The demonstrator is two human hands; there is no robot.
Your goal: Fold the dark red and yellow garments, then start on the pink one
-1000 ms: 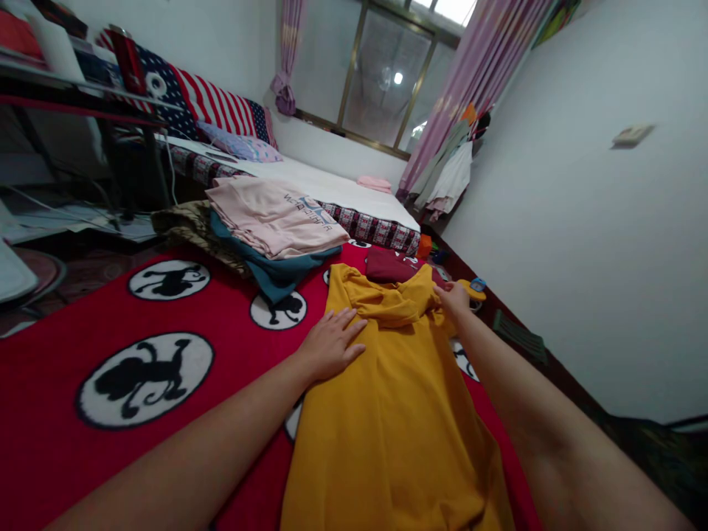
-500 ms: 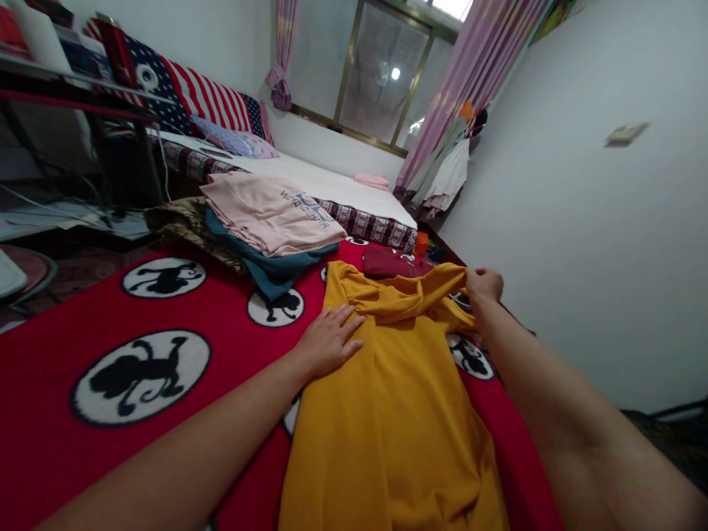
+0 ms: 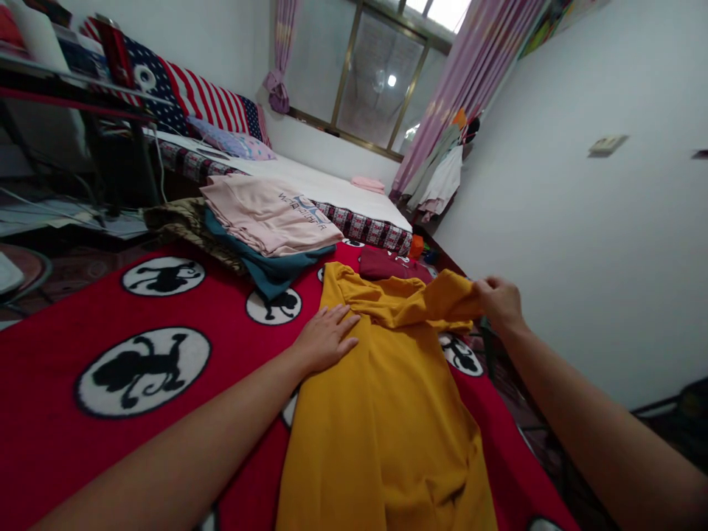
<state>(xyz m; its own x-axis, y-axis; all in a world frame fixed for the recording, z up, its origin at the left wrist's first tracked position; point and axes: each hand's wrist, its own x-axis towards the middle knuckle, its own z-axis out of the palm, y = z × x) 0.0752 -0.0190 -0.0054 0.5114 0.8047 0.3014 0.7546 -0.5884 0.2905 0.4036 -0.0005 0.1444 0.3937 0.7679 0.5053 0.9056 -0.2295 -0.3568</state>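
A mustard-yellow garment (image 3: 381, 413), perhaps a dress, lies spread on the red blanket (image 3: 232, 450) with its upper end away from me. My left hand (image 3: 327, 339) rests flat on the upper left part of the cloth, fingers spread. At the upper right, my right hand (image 3: 501, 301) pinches a sleeve-like end of the garment and holds it off the blanket. Beyond the yellow cloth is a folded maroon garment (image 3: 390, 265), partly covered. To the left sits a pile with a folded pink shirt (image 3: 265, 214) on top of teal cloth (image 3: 276, 274).
Brown patterned fabric (image 3: 180, 225) lies beside the pile. Behind the blanket stands a bed (image 3: 326, 184) with a pillow (image 3: 232, 140) and a folded pink cloth (image 3: 368, 184). A cluttered desk (image 3: 71, 96) stands at left. Clothes hang (image 3: 442, 181) near the right wall.
My right hand has moved outward to the right, drawing the pinched yellow end with it. The left hand stays flat on the garment. The view has shifted slightly.
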